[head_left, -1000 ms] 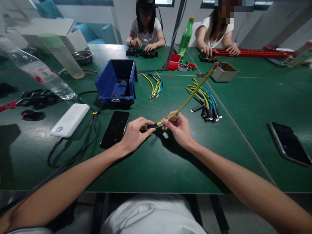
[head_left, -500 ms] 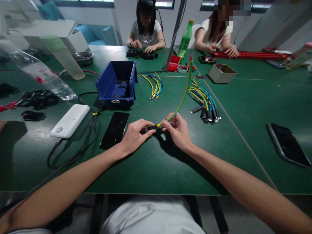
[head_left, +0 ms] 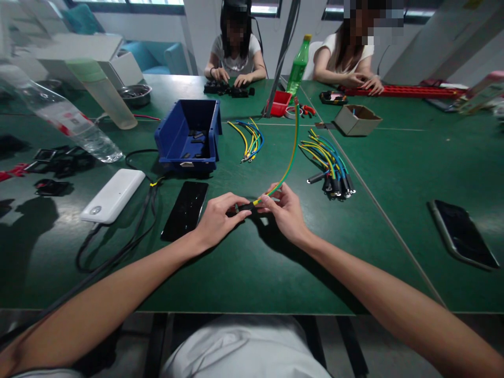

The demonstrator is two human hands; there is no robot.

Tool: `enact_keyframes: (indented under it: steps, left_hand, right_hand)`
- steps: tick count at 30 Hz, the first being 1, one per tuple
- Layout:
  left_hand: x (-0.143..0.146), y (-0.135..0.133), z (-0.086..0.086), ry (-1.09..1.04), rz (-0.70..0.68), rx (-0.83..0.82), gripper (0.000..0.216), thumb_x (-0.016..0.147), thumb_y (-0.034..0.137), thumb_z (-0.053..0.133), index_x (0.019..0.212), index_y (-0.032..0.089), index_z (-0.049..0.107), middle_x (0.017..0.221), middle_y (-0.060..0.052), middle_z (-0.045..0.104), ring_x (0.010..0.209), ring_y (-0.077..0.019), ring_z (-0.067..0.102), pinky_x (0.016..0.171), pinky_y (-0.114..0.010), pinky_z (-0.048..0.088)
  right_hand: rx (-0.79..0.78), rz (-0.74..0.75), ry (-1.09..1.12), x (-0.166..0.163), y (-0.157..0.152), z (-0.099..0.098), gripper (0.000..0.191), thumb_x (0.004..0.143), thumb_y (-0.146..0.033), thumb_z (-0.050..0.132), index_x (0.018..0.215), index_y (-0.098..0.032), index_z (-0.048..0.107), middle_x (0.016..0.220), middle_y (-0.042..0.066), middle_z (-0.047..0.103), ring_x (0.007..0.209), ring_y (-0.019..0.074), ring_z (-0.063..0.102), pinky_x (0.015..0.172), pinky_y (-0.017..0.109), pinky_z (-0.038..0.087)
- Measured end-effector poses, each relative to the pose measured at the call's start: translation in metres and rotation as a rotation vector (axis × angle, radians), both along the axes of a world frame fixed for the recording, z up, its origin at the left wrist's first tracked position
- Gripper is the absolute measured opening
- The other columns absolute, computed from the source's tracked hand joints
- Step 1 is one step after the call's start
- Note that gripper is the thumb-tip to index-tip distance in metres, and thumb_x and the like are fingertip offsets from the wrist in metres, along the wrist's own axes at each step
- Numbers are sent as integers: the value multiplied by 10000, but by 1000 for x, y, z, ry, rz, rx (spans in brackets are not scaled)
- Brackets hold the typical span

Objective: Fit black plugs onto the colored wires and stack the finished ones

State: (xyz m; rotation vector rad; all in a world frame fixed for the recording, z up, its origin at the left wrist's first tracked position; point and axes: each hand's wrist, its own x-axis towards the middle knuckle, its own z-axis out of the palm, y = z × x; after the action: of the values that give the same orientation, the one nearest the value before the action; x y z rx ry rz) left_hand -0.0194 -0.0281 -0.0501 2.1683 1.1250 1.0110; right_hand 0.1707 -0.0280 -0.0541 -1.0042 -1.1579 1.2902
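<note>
Looking through the head view, I find the left hand point(head_left: 214, 220) and right hand point(head_left: 287, 212) at frame centre. The left hand pinches a black end piece point(head_left: 244, 207) and the right pinches the yellow-green wire point(head_left: 290, 157) just beside it. The wire's long axis climbs from the right hand toward upper centre. Fingertips cover the end piece's left tip, so I cannot make out how the wire seats in it.

The green surface point(head_left: 244, 262) carries a blue bin point(head_left: 185, 164), with a black phone point(head_left: 186, 209) and a white power bank point(head_left: 113, 194) lying flat in front of it. Right of the bin lie a small wire bunch point(head_left: 252, 139) and a larger wire bundle point(head_left: 331, 160). A cardboard box point(head_left: 357, 119) stands beyond them.
</note>
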Motion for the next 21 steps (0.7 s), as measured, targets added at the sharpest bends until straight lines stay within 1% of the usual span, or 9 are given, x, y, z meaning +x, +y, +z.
enact_keyframes:
  steps: [12,17,21]
  left_hand:
    - [0,1,2,13,-9,-13,188,824,282,704,980,176,703,845,-32,676,752,-152,615,692,-270,477]
    - [0,1,2,-19,-30,-19,233,804,247,722,1024,173,714,923,-55,704,798,-164,637,718,-282,504]
    - [1,0,2,-26,-47,-12,281,818,158,679,1098,171,699,984,-69,702,842,-165,649,720,-279,522]
  right_hand:
    - [-30,-24,7,-1,1,0,322,730,-375,732,888,-235,489,763,-41,610,701,158,681,623,304,581]
    - [-41,-36,16,-1,2,1,316,727,-368,735,881,-234,494,753,-40,610,693,154,682,610,294,579]
    - [-58,-51,39,1,3,1,340,713,-370,748,882,-234,486,748,-42,616,683,155,683,615,303,581]
